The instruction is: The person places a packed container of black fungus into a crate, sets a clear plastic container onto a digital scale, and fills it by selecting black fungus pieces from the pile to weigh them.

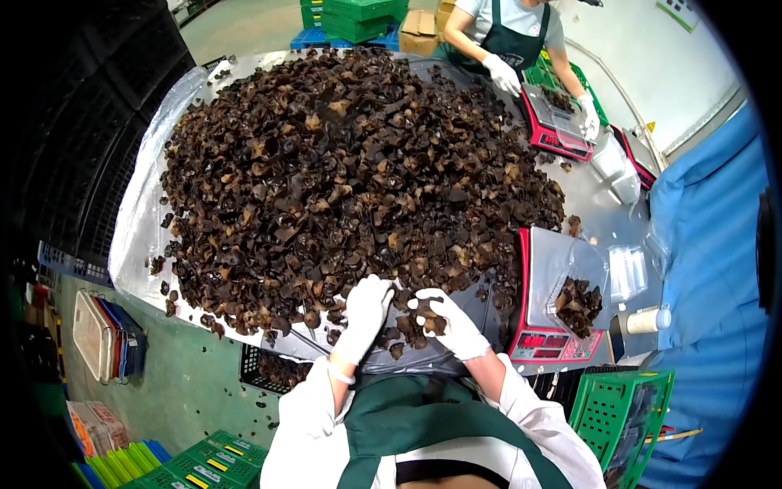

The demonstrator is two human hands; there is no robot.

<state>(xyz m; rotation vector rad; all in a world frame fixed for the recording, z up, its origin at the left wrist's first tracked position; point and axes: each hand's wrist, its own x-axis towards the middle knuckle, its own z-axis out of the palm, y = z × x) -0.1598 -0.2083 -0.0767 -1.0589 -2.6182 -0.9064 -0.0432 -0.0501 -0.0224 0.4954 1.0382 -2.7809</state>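
A large heap of dark brown wood ear mushrooms (342,179) covers much of the table in front of me. At its near edge my left hand (368,314), in a white glove, has its fingers closed and bent down; their tips are hidden against the pile. My right hand (452,326), gloved too, is closed around a brown wood ear mushroom (430,318), with thumb and fingers curled about it. Several loose pieces lie on dark plastic between my hands. To the right, a clear bag of mushrooms (577,308) rests on a red digital scale (542,342).
Across the table, a co-worker in white gloves (502,75) handles a bag at another red scale (558,134). A white bottle (649,320) lies at the right edge. Green crates (611,416) stand by my right side, and a black crate (254,367) sits below the table's front left.
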